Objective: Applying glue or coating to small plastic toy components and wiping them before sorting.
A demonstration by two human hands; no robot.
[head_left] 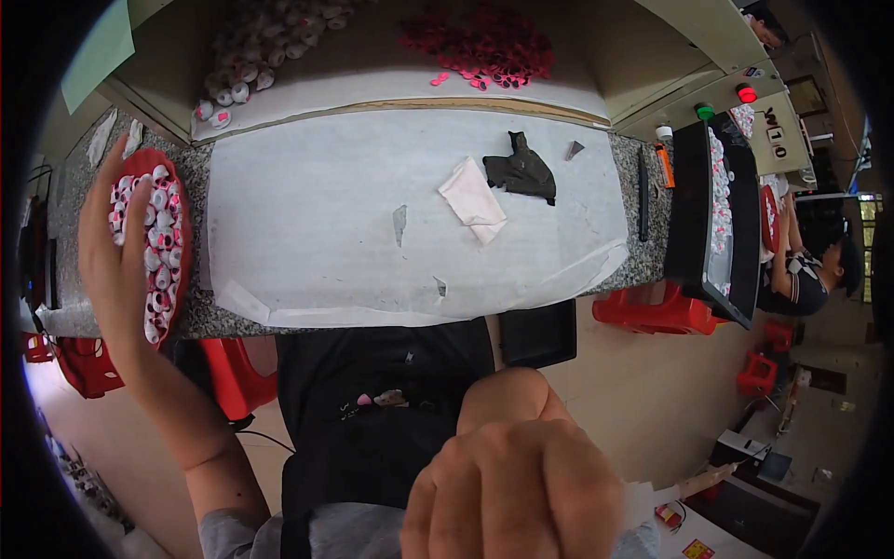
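At the left end of the table, my left hand (114,247) reaches over a red oval basket (184,252). Its fingers are stretched and spread. Small white-and-pink caps (163,233) fill the basket, and the hand covers part of them. Close to the camera, my right hand (517,494) is raised in front of my body with its fingers curled. A whitish, tapering thing (643,503) shows beside that hand; whether it is held is unclear. What the curled fingers hold, if anything, is hidden.
White paper (307,214) covers the tabletop, bearing a pale folded cloth (473,200) and a dark cloth (523,170). Behind lie piles of white caps (265,47) and pink pieces (484,47). A black tray (687,205) stands right; another person (801,279) sits beyond.
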